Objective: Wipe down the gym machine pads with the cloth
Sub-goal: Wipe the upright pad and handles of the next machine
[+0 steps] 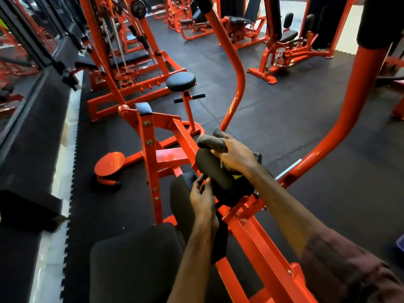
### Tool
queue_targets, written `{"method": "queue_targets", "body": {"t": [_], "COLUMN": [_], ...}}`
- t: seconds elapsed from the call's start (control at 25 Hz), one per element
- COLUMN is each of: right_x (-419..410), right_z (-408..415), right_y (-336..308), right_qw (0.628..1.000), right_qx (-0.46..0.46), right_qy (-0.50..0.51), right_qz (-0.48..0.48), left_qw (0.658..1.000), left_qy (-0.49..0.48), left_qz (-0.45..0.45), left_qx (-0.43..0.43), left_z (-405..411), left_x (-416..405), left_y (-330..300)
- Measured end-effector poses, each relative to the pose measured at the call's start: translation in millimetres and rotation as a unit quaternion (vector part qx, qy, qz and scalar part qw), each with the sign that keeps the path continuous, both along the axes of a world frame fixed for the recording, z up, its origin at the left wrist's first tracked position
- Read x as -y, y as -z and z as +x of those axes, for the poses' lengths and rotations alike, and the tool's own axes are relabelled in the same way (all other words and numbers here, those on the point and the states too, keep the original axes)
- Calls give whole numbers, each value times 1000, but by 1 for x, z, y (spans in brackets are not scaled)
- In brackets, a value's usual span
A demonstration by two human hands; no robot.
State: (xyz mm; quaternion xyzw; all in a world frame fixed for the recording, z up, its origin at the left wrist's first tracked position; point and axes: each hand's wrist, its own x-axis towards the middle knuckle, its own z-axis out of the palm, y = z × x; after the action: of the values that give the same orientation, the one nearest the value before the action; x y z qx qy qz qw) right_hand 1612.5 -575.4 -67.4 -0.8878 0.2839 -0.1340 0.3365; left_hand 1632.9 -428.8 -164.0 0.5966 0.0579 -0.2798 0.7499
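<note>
Your right hand (236, 157) grips the cloth (213, 142) atop the chest pad (213, 171); left hand (202, 199) steadies it, fingers loosely curled; seat pad (135, 265) likely remains.

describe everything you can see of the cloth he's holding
The cloth is dark grey and soft-looking, like a towel, bunched into a thick wad rather than spread flat. The right hand grips it, fingers curled round it, so part of it is hidden. It sits at the top end of the black roller pad of the orange machine, and looks pressed against it. The left hand does not touch the cloth; it is lower, beside the pad.
</note>
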Motion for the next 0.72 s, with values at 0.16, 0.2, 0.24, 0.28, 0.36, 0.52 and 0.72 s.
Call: {"method": "queue_targets", "body": {"t": [0.16, 0.2, 0.24, 0.28, 0.36, 0.52, 0.72], "right_x": [-46, -52, -51, -47, -34, -20, -58], "right_z": [-73, -85, -88, -81, -48, 18, -48], "right_y": [18, 22, 24, 20, 14, -2, 17], "right_qw": [988, 985, 985, 986, 983, 983, 966], "right_qx": [6, 6, 3, -2, -5, -63, -51], "right_qy": [-60, -67, -64, -60, -74, -70, -86], "right_qz": [-141, -156, -158, -157, -167, -159, -239], "left_qw": [989, 986, 985, 984, 985, 992, 994], "left_qy": [47, 68, 90, 100, 103, 70, 49], "left_qz": [-122, -121, -109, -97, -82, -32, -56], "left_qx": [-75, -87, -101, -108, -111, -103, -74], "left_z": [0, -2, -4, -5, -3, -6, -19], "left_x": [-15, -17, -18, -19, -20, -16, -18], "left_y": [14, 13, 12, 11, 10, -7, -18]}}
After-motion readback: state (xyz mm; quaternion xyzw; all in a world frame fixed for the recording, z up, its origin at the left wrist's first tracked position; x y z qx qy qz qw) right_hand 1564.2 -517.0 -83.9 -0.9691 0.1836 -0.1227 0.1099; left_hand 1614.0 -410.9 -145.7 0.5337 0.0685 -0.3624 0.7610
